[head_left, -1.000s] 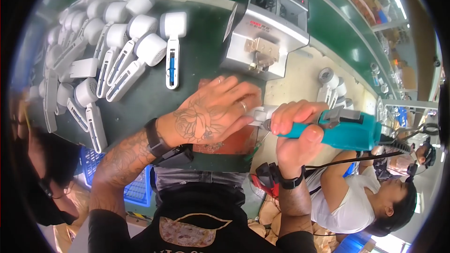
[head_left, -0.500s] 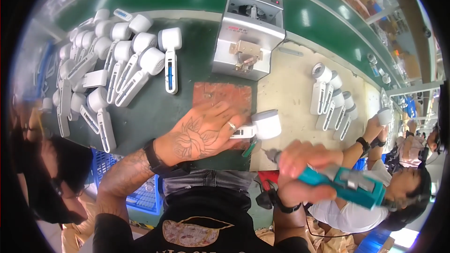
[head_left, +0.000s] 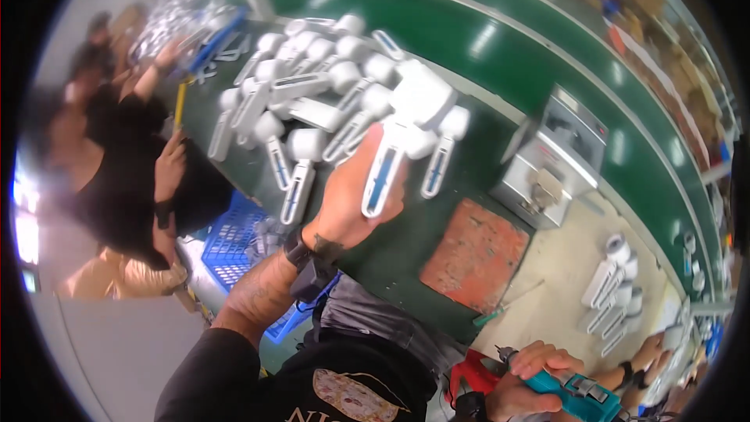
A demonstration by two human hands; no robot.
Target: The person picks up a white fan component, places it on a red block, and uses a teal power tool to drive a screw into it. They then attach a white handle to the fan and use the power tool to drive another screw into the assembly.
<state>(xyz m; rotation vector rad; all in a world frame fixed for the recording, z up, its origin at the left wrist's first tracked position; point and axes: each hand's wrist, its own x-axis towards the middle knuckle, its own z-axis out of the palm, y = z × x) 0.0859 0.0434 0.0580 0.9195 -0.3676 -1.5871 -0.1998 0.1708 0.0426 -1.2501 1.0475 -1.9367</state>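
Observation:
My left hand (head_left: 351, 195) is closed around the slotted handle of a white handheld device (head_left: 381, 180) with a broad round head. It holds this device up in front of a pile of similar white devices (head_left: 305, 144), partly hiding them. At the lower right, my right hand (head_left: 539, 367) grips a teal electric screwdriver (head_left: 582, 395), whose dark tip points to the upper left. A red, worn mat (head_left: 476, 254) lies on the bench between my hands. Beside its near corner is a small green-handled tool (head_left: 488, 316).
A grey metal machine (head_left: 551, 160) stands behind the mat. Several white devices (head_left: 613, 285) rest in a row on the beige board at right. A blue crate (head_left: 234, 238) sits below the bench edge. Co-workers are on both sides; one, in black (head_left: 148, 187), is at left.
My left hand has moved from the red mat toward the pile at left, carrying the white device upright. The view has turned left. My right hand still holds the screwdriver.

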